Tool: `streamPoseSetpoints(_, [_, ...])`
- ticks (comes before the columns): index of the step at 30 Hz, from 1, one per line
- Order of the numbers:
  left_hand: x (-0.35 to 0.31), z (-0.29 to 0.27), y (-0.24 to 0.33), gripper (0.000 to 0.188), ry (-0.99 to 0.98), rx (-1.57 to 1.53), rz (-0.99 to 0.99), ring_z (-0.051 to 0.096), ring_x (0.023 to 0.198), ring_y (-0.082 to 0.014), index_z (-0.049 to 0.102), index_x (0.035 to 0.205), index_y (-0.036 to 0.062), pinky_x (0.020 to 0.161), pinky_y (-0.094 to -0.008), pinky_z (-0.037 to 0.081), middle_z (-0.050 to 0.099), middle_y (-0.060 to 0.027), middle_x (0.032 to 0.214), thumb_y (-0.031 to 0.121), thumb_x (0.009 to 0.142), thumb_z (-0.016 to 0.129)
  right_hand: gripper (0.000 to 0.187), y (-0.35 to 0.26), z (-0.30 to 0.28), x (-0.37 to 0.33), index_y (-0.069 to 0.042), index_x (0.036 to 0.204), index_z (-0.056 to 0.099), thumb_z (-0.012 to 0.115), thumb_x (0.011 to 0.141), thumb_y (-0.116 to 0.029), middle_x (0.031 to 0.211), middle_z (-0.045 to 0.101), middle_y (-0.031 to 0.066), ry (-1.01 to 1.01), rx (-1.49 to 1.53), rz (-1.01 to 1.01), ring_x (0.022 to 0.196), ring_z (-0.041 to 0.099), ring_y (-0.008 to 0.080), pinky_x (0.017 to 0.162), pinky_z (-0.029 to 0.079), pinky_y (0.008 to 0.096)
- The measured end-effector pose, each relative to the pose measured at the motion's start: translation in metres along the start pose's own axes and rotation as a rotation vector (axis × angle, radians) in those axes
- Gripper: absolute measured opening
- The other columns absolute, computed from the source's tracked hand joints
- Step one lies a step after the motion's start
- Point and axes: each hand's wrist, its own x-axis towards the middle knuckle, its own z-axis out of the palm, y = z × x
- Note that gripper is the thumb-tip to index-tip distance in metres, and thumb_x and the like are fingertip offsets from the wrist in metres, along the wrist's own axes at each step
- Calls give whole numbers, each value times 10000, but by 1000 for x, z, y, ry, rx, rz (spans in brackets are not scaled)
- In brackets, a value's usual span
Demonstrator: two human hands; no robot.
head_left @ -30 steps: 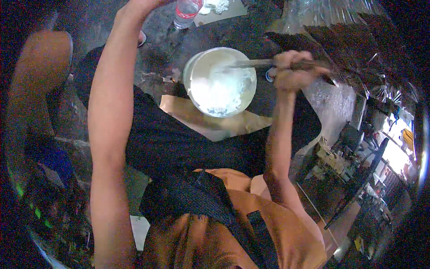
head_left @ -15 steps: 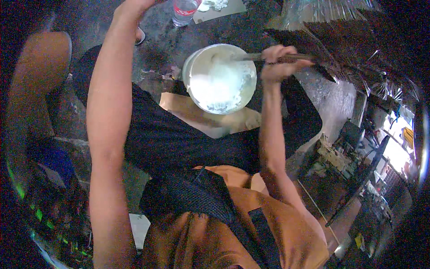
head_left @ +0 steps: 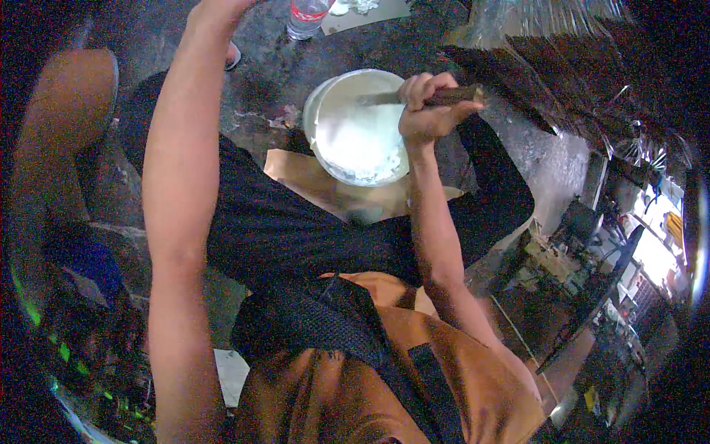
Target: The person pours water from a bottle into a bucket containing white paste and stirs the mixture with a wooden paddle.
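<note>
My right hand (head_left: 427, 103) is wrapped round a brown wooden stick (head_left: 460, 96) at the right rim of a white bucket (head_left: 319, 126). One end of the stick juts out past my thumb; the other, smeared by motion, reaches into the bucket. Inside the bucket is a white, bright mass (head_left: 362, 140), its texture washed out by glare. My left arm stretches far forward, and only the base of my left hand (head_left: 233, 6) shows at the top edge, its fingers cut off.
Beyond the bucket stands a clear plastic bottle (head_left: 307, 21) with a red band, beside a flat board (head_left: 373, 16) bearing white lumps. Dark sheeting (head_left: 562, 74) and clear film spread at the far right. A tan piece (head_left: 296, 174) lies between my legs, near the bucket.
My right hand has moved left, closer to the bucket, pushing the stick with it. The bucket stays nearly in place, and my left arm has hardly moved.
</note>
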Motion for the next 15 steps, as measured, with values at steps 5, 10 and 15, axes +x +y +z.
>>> streamPoseSetpoints(5, [-4, -10, 3, 378, 5, 7, 20, 655, 872, -254, 616, 1052, -51, 769, -332, 512, 665, -200, 952, 250, 826, 648, 776, -29, -32, -26, -111, 626, 345, 281, 688, -882, 479, 343, 0, -277, -49, 342, 418, 272, 110, 421, 233, 269])
streamPoseSetpoints(10, [-4, -11, 9, 382, -6, 7, -26, 650, 886, -262, 613, 1058, -53, 782, -339, 509, 661, -204, 965, 249, 827, 645, 762, 7, -23, 1, -109, 638, 355, 288, 708, -864, 494, 339, -3, -16, -77, -53, 410, 276, 106, 416, 223, 269])
streamPoseSetpoints(15, [11, 24, 5, 394, -50, -41, 20, 650, 888, -272, 611, 1063, -52, 792, -342, 509, 660, -207, 974, 262, 828, 647, 755, -21, -24, -13, -95, 640, 380, 239, 768, -826, 451, 291, -4, -13, 106, 14, 390, 247, 115, 410, 212, 272])
